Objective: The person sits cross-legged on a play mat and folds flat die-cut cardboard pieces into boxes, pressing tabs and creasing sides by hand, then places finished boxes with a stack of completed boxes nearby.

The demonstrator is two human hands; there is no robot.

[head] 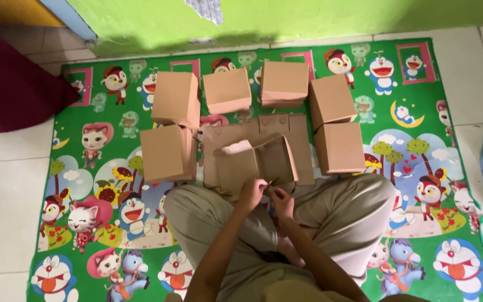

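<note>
Cartoon mat [443, 168] on tiled floor. Both hands, left [251, 193] and right [282, 202], pinch the half-folded box [258, 162]; crease flaps squarely.

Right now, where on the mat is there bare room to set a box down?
Free: the mat's right side past the right-hand boxes, and its left side beside the left-hand boxes. Crowded: the middle, where both hands work the half-folded box.

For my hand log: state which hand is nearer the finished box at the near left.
Left. The left hand works just right of that box; the right hand sits farther right, over the lap.
</note>
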